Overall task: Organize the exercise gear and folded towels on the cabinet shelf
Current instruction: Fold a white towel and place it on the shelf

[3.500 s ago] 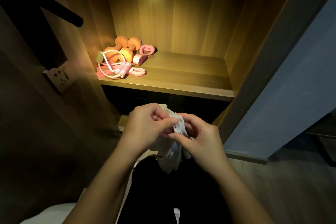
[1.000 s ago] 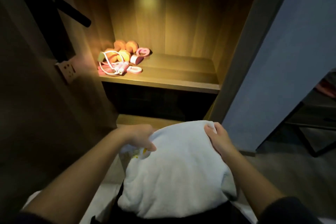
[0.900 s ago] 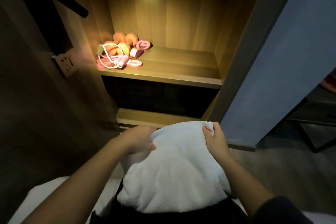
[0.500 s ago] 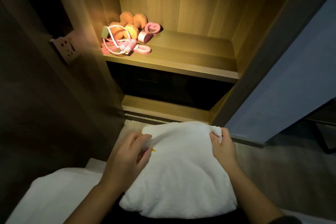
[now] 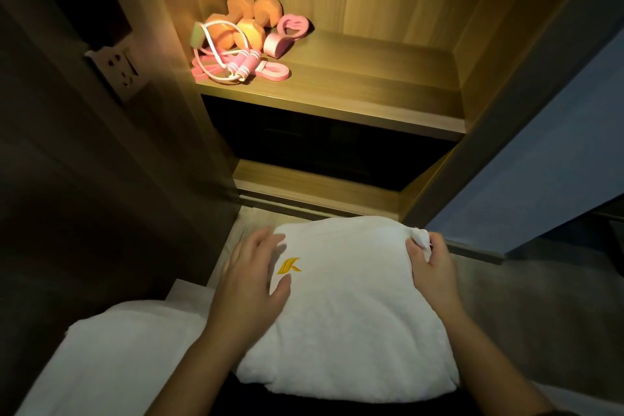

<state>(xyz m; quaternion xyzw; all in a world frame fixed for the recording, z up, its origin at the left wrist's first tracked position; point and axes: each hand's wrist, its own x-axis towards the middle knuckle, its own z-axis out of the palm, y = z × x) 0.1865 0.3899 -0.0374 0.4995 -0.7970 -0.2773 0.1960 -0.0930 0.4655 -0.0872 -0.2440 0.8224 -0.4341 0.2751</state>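
A white folded towel (image 5: 354,307) with a yellow logo lies on my lap below the cabinet. My left hand (image 5: 251,275) rests flat on its left side, fingers straight. My right hand (image 5: 430,263) pinches the towel's far right corner. On the lit wooden shelf (image 5: 354,91), at its left end, sit orange dumbbells (image 5: 243,24), a pink and white jump rope (image 5: 233,61), a pink heart-shaped ring (image 5: 293,25) and a pink band (image 5: 275,71).
A second white towel (image 5: 111,358) lies at my lower left. A wall socket (image 5: 116,69) is on the dark panel to the left. A blue-grey cabinet door (image 5: 540,152) stands open on the right. Below the shelf is a dark compartment (image 5: 320,142).
The crumpled cloth I was working has been spread and folded into a flat towel on my lap. My left hand moved from gripping its edge to lying flat on it. My view tilted down.
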